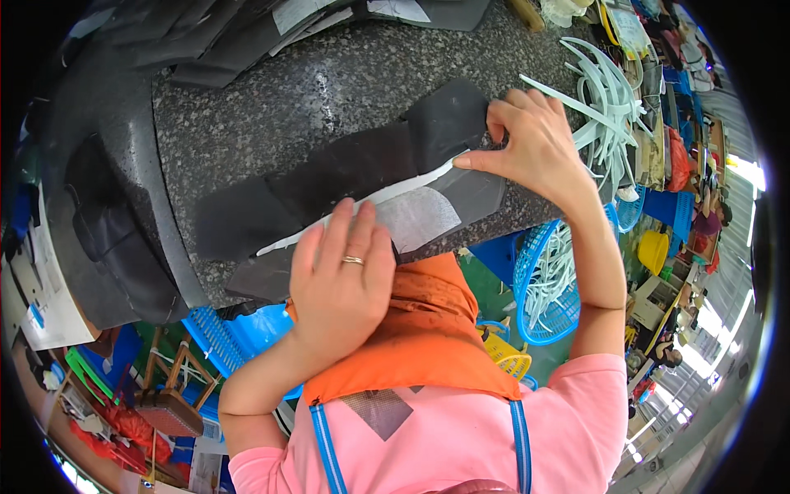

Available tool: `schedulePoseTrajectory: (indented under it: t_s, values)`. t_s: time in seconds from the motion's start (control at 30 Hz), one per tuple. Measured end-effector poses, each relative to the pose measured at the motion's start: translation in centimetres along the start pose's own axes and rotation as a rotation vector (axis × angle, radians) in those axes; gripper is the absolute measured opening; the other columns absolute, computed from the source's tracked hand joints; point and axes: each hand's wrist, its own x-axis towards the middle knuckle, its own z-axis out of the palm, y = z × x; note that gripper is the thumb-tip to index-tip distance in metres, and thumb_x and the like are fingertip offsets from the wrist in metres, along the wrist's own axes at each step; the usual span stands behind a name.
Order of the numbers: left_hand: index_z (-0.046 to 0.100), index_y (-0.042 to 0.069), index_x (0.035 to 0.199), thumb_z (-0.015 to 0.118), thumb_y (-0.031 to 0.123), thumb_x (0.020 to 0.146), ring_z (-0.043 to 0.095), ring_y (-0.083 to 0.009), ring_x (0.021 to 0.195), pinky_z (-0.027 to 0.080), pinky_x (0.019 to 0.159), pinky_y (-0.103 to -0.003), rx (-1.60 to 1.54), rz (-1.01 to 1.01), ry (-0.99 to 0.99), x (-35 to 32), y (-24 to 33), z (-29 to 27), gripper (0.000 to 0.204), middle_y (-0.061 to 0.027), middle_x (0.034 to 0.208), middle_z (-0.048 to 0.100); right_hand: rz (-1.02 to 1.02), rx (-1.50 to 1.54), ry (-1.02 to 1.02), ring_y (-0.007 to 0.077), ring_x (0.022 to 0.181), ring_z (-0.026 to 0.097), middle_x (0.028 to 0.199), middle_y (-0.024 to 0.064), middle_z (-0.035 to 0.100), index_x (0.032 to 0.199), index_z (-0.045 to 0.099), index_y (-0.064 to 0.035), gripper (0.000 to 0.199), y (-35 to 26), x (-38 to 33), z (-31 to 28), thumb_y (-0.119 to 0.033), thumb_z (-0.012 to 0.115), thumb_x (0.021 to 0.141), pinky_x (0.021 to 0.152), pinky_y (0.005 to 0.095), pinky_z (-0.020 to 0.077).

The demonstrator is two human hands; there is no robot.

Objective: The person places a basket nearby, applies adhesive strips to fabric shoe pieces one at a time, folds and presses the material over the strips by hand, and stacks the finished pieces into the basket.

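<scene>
A long dark grey material piece (346, 177), made of several joined panels, lies across the speckled granite table (271, 99). A white strip (403, 188) runs along its lower seam, above a grey panel with a pale patch (420, 218). My left hand (341, 284), with a ring on one finger, lies flat with its fingers stretched out, pressing on the near edge of the piece. My right hand (535, 144) rests on the right end of the piece. Its thumb and fingertip pinch the end of the white strip.
More dark cut pieces (239, 41) are stacked at the table's far side and another pile (111, 230) at the left. Loose white strips (609, 107) lie at the right. A blue basket (547, 288) holding white strips stands below the table edge, and blue crates (230, 333) at the lower left.
</scene>
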Motion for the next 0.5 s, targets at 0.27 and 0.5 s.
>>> schedulePoseTrajectory:
  t_s: [0.27,0.5]
  values:
    - [0.07,0.002,0.096,0.072,0.009,0.078,0.058,-0.0265,0.115,0.044,0.09,-0.041,-0.79,-0.477,0.138,-1.3,-0.8,-0.3,0.019,-0.0135,0.114,0.069,-0.381,0.18,0.018,0.0339,0.112,0.057,0.121,0.0168,0.059,0.135,0.051,-0.0057,0.074,-10.8,2.4,-0.2,-0.029,0.079,0.071,0.104,0.0463,0.0383]
    - [0.071,0.012,0.101,0.068,0.016,0.079,0.06,-0.0297,0.11,0.04,0.096,-0.043,0.12,-0.235,0.301,-6.8,-2.7,1.9,0.022,-0.0076,0.118,0.067,-0.738,0.372,0.243,0.0284,0.092,0.064,0.1,0.0125,0.065,0.091,0.069,-0.0016,0.02,-11.9,0.8,1.5,-0.013,0.065,0.075,0.085,0.0416,0.0479]
